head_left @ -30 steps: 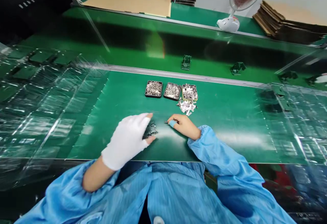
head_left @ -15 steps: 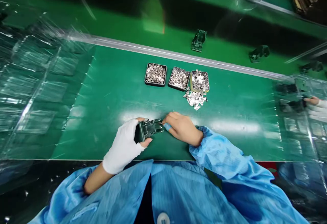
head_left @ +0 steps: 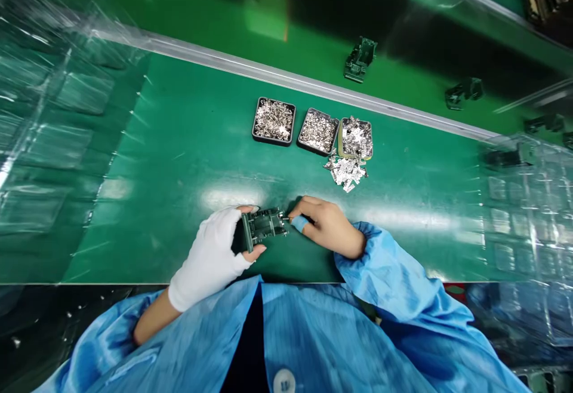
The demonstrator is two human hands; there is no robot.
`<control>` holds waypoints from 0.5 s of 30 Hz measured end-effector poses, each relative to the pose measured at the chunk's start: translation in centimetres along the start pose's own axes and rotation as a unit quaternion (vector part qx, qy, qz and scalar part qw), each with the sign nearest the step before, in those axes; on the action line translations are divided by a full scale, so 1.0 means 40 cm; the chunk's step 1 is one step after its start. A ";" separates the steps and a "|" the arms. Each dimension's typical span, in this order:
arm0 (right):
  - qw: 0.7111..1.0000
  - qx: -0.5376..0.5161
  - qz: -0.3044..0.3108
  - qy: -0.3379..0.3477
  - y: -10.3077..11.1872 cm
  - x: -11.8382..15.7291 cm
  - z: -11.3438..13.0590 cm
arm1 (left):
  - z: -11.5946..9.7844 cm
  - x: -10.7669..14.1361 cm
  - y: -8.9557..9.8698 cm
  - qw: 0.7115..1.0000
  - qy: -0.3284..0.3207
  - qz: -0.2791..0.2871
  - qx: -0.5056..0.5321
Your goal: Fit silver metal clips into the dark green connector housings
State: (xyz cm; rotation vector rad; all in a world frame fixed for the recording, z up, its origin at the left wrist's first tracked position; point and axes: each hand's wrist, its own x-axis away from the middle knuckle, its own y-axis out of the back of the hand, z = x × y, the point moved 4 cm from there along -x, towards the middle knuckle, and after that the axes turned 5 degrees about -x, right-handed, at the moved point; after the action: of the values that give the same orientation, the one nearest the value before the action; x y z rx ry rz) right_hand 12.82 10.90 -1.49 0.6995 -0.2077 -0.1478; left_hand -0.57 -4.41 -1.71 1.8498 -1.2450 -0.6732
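Note:
My left hand (head_left: 219,252), in a white fingerless glove, is closed around a dark plastic housing (head_left: 265,226) with an open frame and small metal bits along its right end. Thumb and fingers clasp its left end from below and above. On the other side, my right hand (head_left: 329,226) is bare, with blue tape around one digit. Its fingertips pinch a small thin metal piece (head_left: 286,219) against the housing's right end; the piece is mostly hidden by the fingers.
Beyond my hands stand three small trays of shiny metal parts: a left tray (head_left: 255,138), a middle tray (head_left: 299,142) and a yellowish right tray (head_left: 370,155). Loose metal pieces (head_left: 347,173) lie before them. Similar housings (head_left: 360,60) sit behind the metal rail (head_left: 233,71). Clear plastic trays (head_left: 523,223) flank both sides.
The view has shifted and turned slightly. My right fingers have drawn a little to the right, showing the thin piece at the housing. Another person's hand at the far right is gone from view.

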 end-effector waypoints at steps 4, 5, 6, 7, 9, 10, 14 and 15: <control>0.998 0.051 0.019 0.023 -0.009 0.009 0.003 | -0.001 0.003 -0.001 1.000 -0.003 0.002 0.002; 0.996 0.077 0.023 0.023 -0.016 0.011 0.010 | -0.001 0.003 -0.002 1.000 -0.005 0.003 0.003; 0.994 0.103 0.026 0.020 -0.023 0.011 0.019 | 0.000 0.003 -0.003 1.000 -0.006 0.004 0.004; 0.992 0.125 0.027 0.014 -0.030 0.011 0.028 | 0.001 0.002 -0.003 1.000 -0.007 0.004 0.005; 0.988 0.156 0.023 -0.004 -0.035 0.011 0.039 | 0.003 0.001 -0.002 1.000 -0.009 0.001 0.008; 0.987 0.158 0.023 -0.010 -0.033 0.011 0.040 | 0.003 0.001 -0.001 1.000 -0.010 -0.001 0.010; 0.995 0.087 -0.028 0.028 0.004 0.010 0.025 | -0.004 0.005 0.001 0.999 -0.013 -0.030 0.020; 0.995 0.064 -0.064 0.046 0.017 0.010 0.022 | -0.006 0.008 0.001 0.998 -0.014 -0.050 0.020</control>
State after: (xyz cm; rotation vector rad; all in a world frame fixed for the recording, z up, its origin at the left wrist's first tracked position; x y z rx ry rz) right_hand 13.05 10.80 -0.34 0.8451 -0.0847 -0.2258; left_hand -0.27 -4.64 -1.55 1.9528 -1.1981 -0.7348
